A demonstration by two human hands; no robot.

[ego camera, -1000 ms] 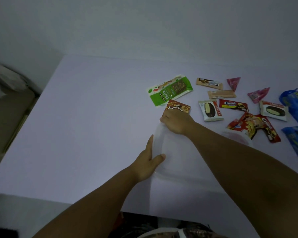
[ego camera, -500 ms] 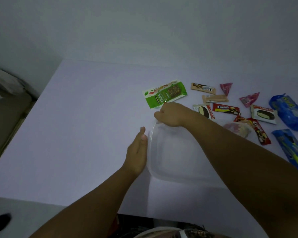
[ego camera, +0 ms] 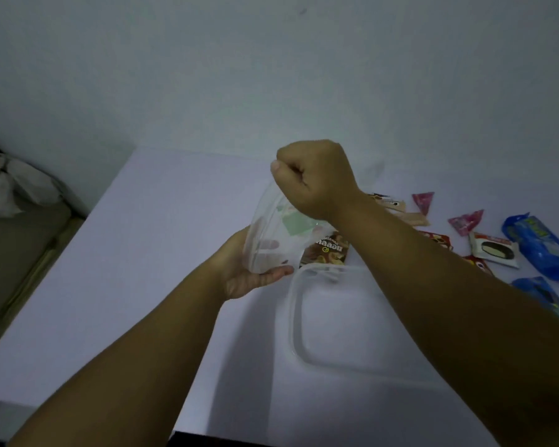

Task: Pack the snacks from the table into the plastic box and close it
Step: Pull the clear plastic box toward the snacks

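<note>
Clear plastic box (ego camera: 271, 230) lifted off the table at frame centre, tilted on edge, gripped from both sides. Left hand (ego camera: 249, 272) cupped under the lower edge, palm up, fingers curled round the rim, forearm rising from the lower left corner. Right hand (ego camera: 313, 179) clenched in a fist on the upper rim, knuckles toward the camera, thumb tucked at the left, pinching the top edge; forearm sloping down to the lower right corner, crossing over several snacks. Clear plastic lid (ego camera: 333, 321), rounded rectangle, lying flat on the pale lilac table (ego camera: 149, 253) just below and right of the lifted box, partly under the right forearm. Brown snack packet with printed lettering (ego camera: 328, 251) flat on the table between box and lid, seen partly through the clear wall. Green shape visible through the box too, blurred, identity unclear. Further right: tan wafer bars (ego camera: 397, 211) peeking above the forearm, two pink triangular sachets (ego camera: 424, 201) (ego camera: 465, 221), a white packet with a dark oval picture (ego camera: 494, 250), red cookie wrappers (ego camera: 436, 240), and two blue wrapped packs (ego camera: 539, 243) (ego camera: 542, 295) at the right edge. Grey plain wall (ego camera: 271, 75) filling the upper half. White plastic bag (ego camera: 10, 185) at the left edge, beside the table.
</note>
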